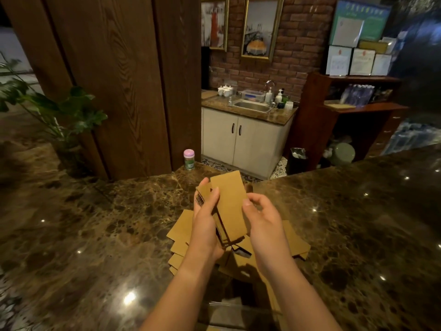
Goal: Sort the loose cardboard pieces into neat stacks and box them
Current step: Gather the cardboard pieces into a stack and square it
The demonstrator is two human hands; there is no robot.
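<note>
Meanwhile, above the tabletop [358,211], the left hand [205,220] is gripping a gathered stack [230,206] while the right hand [262,218], fingers loosely curled, is steadying its edge; squaring comes next, seemingly, then boxing.

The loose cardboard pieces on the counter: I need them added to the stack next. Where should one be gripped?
Probably pinch the bare left corner of the loose cardboard pieces from the left. They lie flat and fanned on the counter, with that edge free; the hands hide the middle.
</note>
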